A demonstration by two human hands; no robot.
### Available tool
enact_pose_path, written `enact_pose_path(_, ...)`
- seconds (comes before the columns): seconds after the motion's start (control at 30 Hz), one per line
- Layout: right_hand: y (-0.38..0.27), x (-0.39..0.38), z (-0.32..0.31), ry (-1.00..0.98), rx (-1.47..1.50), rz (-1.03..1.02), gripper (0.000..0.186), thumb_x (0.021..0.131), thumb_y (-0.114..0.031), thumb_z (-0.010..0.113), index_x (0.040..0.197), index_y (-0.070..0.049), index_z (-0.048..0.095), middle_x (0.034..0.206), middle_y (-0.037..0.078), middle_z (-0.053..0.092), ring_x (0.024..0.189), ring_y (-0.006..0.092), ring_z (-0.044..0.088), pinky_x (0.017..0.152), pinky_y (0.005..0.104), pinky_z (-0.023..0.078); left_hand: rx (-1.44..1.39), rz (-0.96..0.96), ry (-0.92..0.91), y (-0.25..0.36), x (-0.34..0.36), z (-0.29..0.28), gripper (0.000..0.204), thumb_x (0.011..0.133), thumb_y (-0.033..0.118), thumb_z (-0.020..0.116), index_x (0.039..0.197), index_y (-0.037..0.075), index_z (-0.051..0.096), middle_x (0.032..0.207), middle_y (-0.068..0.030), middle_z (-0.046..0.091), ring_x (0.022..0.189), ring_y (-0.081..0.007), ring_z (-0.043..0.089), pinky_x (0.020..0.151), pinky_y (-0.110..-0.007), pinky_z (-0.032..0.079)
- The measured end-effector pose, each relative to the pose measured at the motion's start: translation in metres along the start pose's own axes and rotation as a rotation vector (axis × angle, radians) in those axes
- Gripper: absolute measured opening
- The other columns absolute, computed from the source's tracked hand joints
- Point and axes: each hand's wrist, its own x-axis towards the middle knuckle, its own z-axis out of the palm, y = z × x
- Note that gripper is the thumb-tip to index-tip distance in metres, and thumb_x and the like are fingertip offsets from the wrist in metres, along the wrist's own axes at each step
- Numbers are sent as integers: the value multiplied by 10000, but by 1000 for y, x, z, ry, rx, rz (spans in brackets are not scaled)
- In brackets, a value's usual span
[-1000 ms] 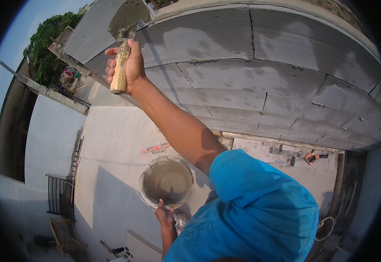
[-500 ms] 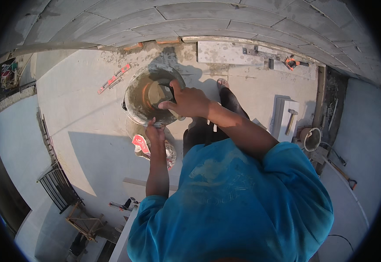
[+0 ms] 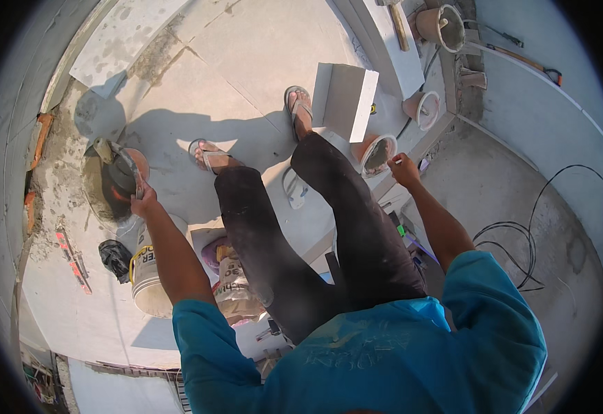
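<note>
"Three things in front of us carry lettering, don't they?"

"Yes: the white pail (image 3: 152,295), with bold dark capitals partly hidden by our left forearm; the crumpled sack (image 3: 234,302) beside our leg, with dark print; and our blue shirt (image 3: 363,341), with a worn pattern across the chest."

"Can we read them all?"

"Only in part. The pail's capitals are clear enough, the sack's are broken by folds, and the shirt's are too faded for us."

"And the mortar bucket (image 3: 98,185)?"

"It is off to our left, beyond the pail. Our left hand (image 3: 144,199) has its fingers closed on the rim. The trowel (image 3: 103,150) is in it, its pale handle sticking up on the side away from us."

"What about our right hand (image 3: 403,170)?"

"Its fingers are curled, just beside the rim of the reddish pot (image 3: 369,154). A small pale bit shows at the fingers, but we cannot tell whether they grip it, or whether they touch the pot."

"What else is near?"

"We have the black plastic bag (image 3: 115,260) beside the pail, the red level (image 3: 73,261) lying farther left, and the pale block (image 3: 343,103) near the pot."
</note>
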Motion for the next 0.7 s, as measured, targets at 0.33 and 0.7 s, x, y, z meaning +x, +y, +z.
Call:
enact_pose_path(0.33, -63, 196, 87, 281, 155, 98, 1078, 706, -466, 820, 1456, -7, 196, 1392, 236, 382, 1275, 395, 458, 995, 503, 445, 423, 194, 39, -155, -48, -28, 681, 1006, 575, 313, 1514, 122, 283, 1502, -236, 363, 1297, -467, 472, 1014, -656, 444)
enact_pose_path(0.7, -62, 212, 117, 217, 578, 310, 928, 681, -287, 830, 1390, -45, 282, 1255, 146, 436, 1211, 345, 462, 901, 543, 432, 1888, 189, -511, -487, -229, 45, 589, 996, 284, 543, 1483, 38, 322, 1314, -140, 545, 1114, -275, 602, 908, -402, 505)
